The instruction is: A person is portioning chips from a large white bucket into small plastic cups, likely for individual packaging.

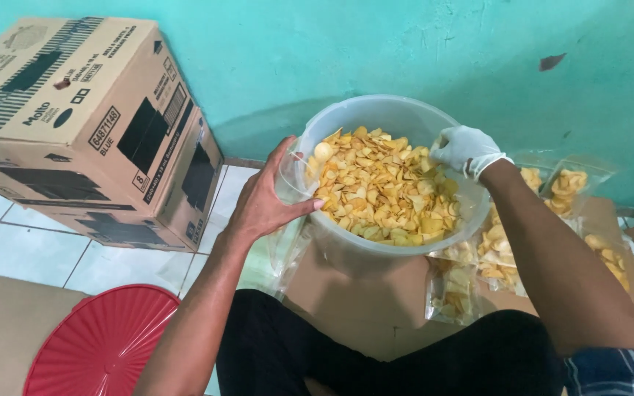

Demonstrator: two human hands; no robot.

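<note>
Lid (100,345): red, ribbed and round, it lies flat on the floor at lower left, well apart from both hands.
Box (89,125): a cardboard carton stands tilted against the teal wall, left of the work and out of the way.
Left hand (266,202): bare, its fingers are wrapped around the mouth of a clear bag (291,180), thumb across the front, holding it just against the tub's left rim.
Bag grip: the mouth looks only partly spread; I judge it fills best if the fingers hold it wide and keep the opening level with, or just under, the rim so chips drop in and not onto the floor.
Tub (332,249): a large translucent plastic tub sits in front of the knees, about half full of yellow chips (379,191).
Right hand (467,149): in a white glove, it rests at the tub's far right rim with fingers curled down over the chips; whether they enclose any I cannot tell.
Scooping: a loose, cupped handful seems wise, since these thin chips would likely crack under a squeeze.
Carry: the handful has to cross the whole tub to reach the bag, so a low path over the chips keeps spills inside.
Packs (500,253): filled clear bags of chips lie on the floor right of the tub, near the right forearm.
</note>
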